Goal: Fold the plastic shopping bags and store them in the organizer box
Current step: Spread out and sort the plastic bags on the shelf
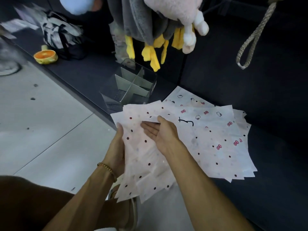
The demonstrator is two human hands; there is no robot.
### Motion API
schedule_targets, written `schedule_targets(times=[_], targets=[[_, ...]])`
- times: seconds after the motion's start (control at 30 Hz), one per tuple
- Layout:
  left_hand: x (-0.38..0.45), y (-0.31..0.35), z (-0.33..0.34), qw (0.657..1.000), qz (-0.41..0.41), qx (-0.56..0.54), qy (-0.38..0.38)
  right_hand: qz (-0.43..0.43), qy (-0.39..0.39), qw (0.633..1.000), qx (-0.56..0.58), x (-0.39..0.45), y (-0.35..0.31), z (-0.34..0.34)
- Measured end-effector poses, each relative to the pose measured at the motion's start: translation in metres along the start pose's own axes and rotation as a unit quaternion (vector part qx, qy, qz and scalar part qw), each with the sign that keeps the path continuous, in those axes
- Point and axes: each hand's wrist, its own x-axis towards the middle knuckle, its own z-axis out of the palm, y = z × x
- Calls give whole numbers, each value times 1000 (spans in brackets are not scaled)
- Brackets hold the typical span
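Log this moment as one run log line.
left hand grips dotted bag edge | right hand flat on it | organizer box shows no bags | folding underway

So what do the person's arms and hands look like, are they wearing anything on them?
Both arms are bare, with no sleeves and no gloves. The left hand has a beaded bracelet round its wrist, made of small brownish-gold beads. The right hand has nothing on its wrist, and no rings show on either hand.
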Motion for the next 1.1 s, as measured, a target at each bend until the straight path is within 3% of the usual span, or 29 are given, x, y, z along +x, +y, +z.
schedule_targets(times=[0.1, 0.2, 0.27, 0.33, 0.43, 0.53, 0.67, 0.8, 0.83, 0.93, 1.1], targets=[[2, -3, 1, 997, 6, 81, 6, 17, -12, 999, 24, 4, 8, -2], [14, -7, 1, 964, 31, 218, 148, -33, -6, 993, -116, 4, 10, -15], [20, -7, -2, 951, 29, 254, 177, -144, 51, 933, -326, 1, 8, -44], [21, -4, -6, 947, 22, 268, 175, -211, 126, 838, -488, -5, 0, -86], [19, -1, -12, 940, 28, 299, 162, -165, 204, 722, -640, -8, -22, -147], [18, 1, -17, 942, 10, 302, 145, -128, 174, 666, -714, 8, -38, -174], [20, -1, -25, 949, 10, 289, 130, -160, 102, 613, -767, 41, -53, -164], [28, -4, -37, 951, 1, 283, 125, -85, 64, 494, -863, 70, -65, -154], [29, -3, -39, 951, 0, 282, 128, -74, 69, 481, -871, 74, -67, -153], [31, -2, -40, 952, 0, 271, 141, -94, 73, 518, -847, 74, -73, -154], [26, -1, -35, 955, 3, 257, 147, -137, 127, 662, -726, 44, -95, -174]])
